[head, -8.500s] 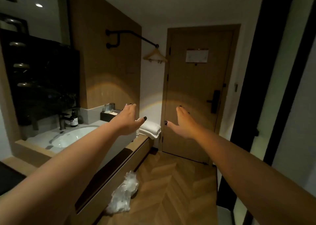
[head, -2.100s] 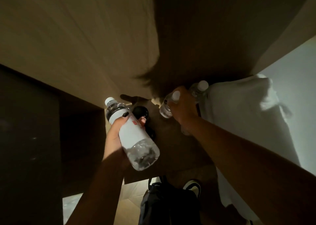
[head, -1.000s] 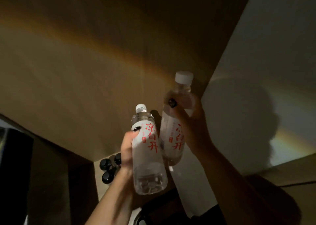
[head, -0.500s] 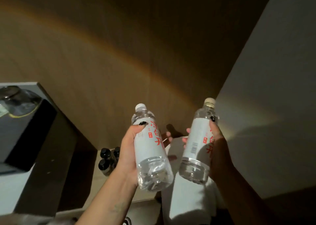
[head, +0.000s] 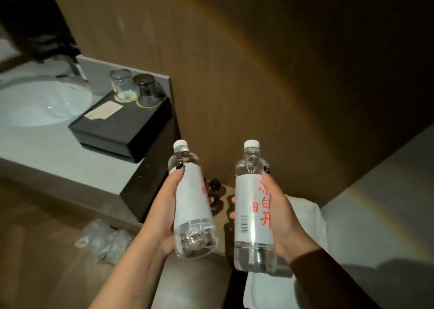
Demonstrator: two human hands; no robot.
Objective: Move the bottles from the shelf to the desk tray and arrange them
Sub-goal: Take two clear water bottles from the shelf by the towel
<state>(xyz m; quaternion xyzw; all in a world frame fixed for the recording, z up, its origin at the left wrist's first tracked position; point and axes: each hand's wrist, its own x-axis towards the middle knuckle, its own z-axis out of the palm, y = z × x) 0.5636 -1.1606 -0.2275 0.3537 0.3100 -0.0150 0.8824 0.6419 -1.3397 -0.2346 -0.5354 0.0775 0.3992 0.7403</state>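
Both bottles are off the shelf, the left hand (head: 164, 217) gripping one bottle (head: 192, 205), the right hand (head: 284, 217) the other bottle (head: 252, 205), held in mid-air; placing and arranging on the black tray (head: 122, 125) remains.

One head-worn wide-angle view looks forward and down, close over both hands (head: 234, 214), with the bench (head: 58, 153) farther off at left.
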